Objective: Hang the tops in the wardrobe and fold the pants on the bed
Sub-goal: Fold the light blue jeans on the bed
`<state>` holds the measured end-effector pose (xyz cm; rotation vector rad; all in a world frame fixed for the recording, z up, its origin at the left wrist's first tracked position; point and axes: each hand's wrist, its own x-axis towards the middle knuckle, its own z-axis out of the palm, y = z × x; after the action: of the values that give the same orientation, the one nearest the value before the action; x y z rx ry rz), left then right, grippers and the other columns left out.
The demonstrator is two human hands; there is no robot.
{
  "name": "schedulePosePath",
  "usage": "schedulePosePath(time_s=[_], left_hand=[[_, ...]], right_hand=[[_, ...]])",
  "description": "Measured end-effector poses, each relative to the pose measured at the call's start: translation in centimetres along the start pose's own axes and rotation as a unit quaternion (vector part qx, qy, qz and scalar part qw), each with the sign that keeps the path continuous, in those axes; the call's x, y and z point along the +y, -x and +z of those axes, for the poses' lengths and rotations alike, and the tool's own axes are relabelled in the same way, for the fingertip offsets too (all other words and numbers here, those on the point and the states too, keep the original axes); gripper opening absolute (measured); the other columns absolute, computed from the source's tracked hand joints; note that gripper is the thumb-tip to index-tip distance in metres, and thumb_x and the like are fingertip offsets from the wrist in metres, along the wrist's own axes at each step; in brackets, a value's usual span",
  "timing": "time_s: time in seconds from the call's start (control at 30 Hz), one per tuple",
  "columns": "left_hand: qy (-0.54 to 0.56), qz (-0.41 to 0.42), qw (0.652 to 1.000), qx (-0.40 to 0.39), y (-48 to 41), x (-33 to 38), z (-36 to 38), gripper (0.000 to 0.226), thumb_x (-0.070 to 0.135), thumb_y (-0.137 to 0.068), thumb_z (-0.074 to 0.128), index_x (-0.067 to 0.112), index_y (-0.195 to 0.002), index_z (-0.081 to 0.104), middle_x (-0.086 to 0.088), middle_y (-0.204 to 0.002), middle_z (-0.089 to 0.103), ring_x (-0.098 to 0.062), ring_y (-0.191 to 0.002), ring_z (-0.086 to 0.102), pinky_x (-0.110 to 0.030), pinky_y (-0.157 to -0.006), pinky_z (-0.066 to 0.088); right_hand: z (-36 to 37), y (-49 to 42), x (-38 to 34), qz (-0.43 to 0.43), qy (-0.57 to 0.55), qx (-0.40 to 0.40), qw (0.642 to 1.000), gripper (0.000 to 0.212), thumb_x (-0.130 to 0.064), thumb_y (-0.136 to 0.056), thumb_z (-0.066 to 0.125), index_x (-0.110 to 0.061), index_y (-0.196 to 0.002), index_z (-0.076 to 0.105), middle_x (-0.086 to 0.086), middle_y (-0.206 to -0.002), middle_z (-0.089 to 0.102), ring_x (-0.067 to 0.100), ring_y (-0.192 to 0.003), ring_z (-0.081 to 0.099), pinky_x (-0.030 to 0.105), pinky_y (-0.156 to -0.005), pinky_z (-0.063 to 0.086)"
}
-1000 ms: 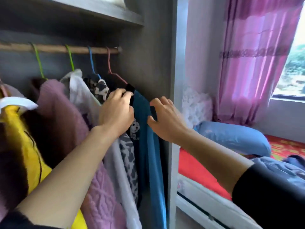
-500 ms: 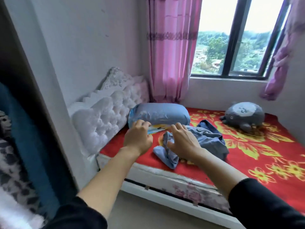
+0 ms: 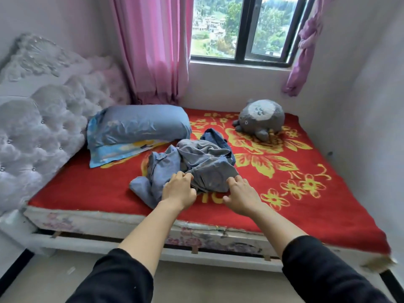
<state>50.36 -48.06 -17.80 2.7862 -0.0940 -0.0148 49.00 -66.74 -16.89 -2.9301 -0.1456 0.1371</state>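
Observation:
A crumpled heap of light blue-grey pants (image 3: 192, 165) lies near the front middle of the bed (image 3: 87, 186), which has a red flowered cover. A darker blue garment (image 3: 215, 137) pokes out behind the heap. My left hand (image 3: 178, 190) rests at the heap's near edge, its fingertips pinching a seam of the cloth. My right hand (image 3: 240, 194) sits at the heap's near right corner with fingers curled and touching the fabric. The wardrobe is out of view.
A blue pillow (image 3: 137, 125) lies at the head end by the white tufted headboard (image 3: 41, 119). A grey plush toy (image 3: 260, 119) sits at the back right. Pink curtains (image 3: 153, 49) and a window are behind the bed; a wall stands on the right.
My view has swung from the wardrobe's hanging clothes to the bed. Both hands left the hangers, crossed over and now rest on the pants heap.

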Motion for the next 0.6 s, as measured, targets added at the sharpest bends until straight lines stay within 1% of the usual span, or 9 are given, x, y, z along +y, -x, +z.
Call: schedulePosePath(time_s=[0.17, 0.3, 0.47, 0.53, 0.6], left_hand=[[0.004, -0.018, 0.999, -0.031, -9.9, -0.9, 4.8, 0.044, 0.022, -0.085, 0.049, 0.017, -0.129, 0.049, -0.008, -0.128, 0.048, -0.028, -0.121, 0.042, -0.039, -0.092, 0.041], [0.025, -0.055, 0.995, -0.084, -19.4, -3.0, 9.0, 0.044, 0.02, -0.084, 0.048, 0.017, -0.129, 0.049, -0.009, -0.13, 0.047, -0.028, -0.123, 0.041, -0.039, -0.094, 0.041], [0.052, -0.111, 0.981, -0.153, -29.7, -6.1, 14.1, 0.045, 0.021, -0.086, 0.047, 0.017, -0.131, 0.047, -0.01, -0.131, 0.045, -0.028, -0.125, 0.04, -0.039, -0.097, 0.04], [0.07, -0.146, 0.971, -0.175, -32.6, -7.3, 16.4, 0.047, 0.023, -0.086, 0.047, 0.018, -0.133, 0.045, -0.01, -0.132, 0.044, -0.028, -0.125, 0.04, -0.039, -0.097, 0.04], [0.085, -0.174, 0.961, -0.198, -34.4, -8.4, 18.7, 0.049, 0.023, -0.087, 0.048, 0.017, -0.135, 0.042, -0.011, -0.134, 0.042, -0.029, -0.126, 0.039, -0.04, -0.098, 0.041]], right_hand=[[2.6, -9.4, 3.3, 0.017, 0.0, -0.036, 0.999, 0.036, -0.029, -0.087, 0.054, -0.011, -0.117, 0.045, 0.008, -0.121, 0.044, 0.03, -0.118, 0.041, 0.044, -0.089, 0.045], [5.2, -18.8, 5.3, 0.037, -0.001, -0.071, 0.997, 0.039, -0.028, -0.088, 0.053, -0.012, -0.122, 0.044, 0.008, -0.124, 0.044, 0.03, -0.119, 0.041, 0.042, -0.09, 0.043], [8.3, -29.0, 7.8, 0.065, -0.008, -0.13, 0.989, 0.038, -0.028, -0.089, 0.051, -0.011, -0.123, 0.044, 0.008, -0.125, 0.045, 0.03, -0.12, 0.041, 0.043, -0.092, 0.043], [10.3, -31.9, 8.6, 0.077, -0.017, -0.151, 0.985, 0.042, -0.028, -0.089, 0.049, -0.012, -0.127, 0.043, 0.008, -0.128, 0.044, 0.029, -0.121, 0.041, 0.042, -0.093, 0.043], [12.7, -33.8, 9.2, 0.086, -0.018, -0.178, 0.98, 0.051, -0.028, -0.089, 0.048, -0.013, -0.137, 0.038, 0.007, -0.134, 0.042, 0.028, -0.123, 0.04, 0.041, -0.096, 0.042]])
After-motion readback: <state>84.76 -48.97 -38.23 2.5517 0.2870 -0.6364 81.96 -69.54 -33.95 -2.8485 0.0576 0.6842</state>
